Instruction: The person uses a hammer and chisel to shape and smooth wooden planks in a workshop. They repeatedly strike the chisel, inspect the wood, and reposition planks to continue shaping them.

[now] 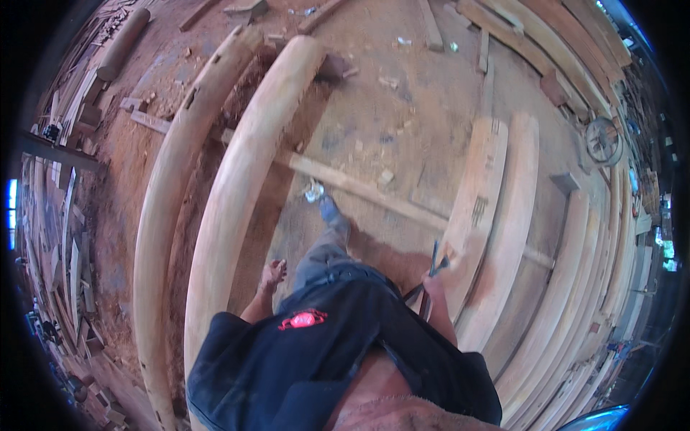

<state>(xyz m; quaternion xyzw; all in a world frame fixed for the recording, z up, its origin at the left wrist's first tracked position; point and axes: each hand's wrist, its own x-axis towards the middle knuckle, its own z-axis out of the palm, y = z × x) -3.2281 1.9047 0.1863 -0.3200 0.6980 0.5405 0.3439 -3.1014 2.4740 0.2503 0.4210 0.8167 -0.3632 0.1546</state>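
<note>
My left hand (273,274) hangs beside the pale rounded log (248,158), apart from it. Its fingers are loosely bent and a little spread, and I see nothing in them. My right hand (434,286) is closed around slim dark metal hand tools (436,261); their ends stick up past the fist, one thin and one flared. Their exact kind is too small to make out. Close by the tool ends lies a squared timber beam (474,194) with dark slots cut in its top face. Whether the tools touch the beam I cannot tell.
A second long log (169,169) with slots lies on the left. A wooden crosspiece (366,190) runs across the dirt floor ahead of my foot (329,208). More beams (517,201) line the right, near a wheel (603,140). Scrap wood (75,276) piles up at far left.
</note>
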